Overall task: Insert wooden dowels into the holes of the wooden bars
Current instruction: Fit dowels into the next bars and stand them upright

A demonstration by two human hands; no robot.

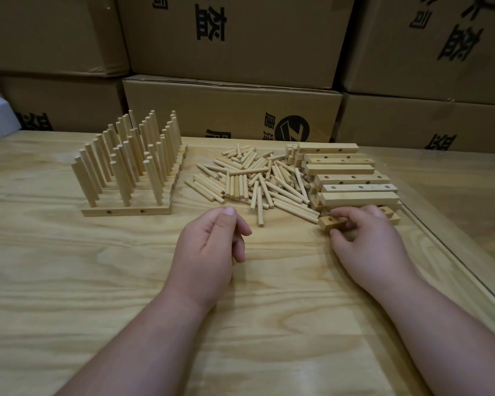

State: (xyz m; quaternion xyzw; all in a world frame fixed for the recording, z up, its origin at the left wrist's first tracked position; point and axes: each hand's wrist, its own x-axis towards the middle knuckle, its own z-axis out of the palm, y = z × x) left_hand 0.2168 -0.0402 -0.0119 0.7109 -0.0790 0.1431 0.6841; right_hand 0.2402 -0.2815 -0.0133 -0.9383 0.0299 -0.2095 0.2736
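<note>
Head view: right hand (367, 238) pinches pale holed wooden bar (330, 222); left hand (212, 241) loosely curled, holding nothing.

On the table (69, 281), finished bars (126, 210) stand left, loose dowels (255, 181) centre, empty bars (349, 178) right, cartons (232, 110) behind.

The only print stands on the stacked cardboard boxes (232, 38) behind the table, in large black Chinese characters, mostly cut off or upside down, so I cannot read them with certainty. The low middle box (232, 110) carries a round black logo (293, 130) with a slanted mark inside.
</note>
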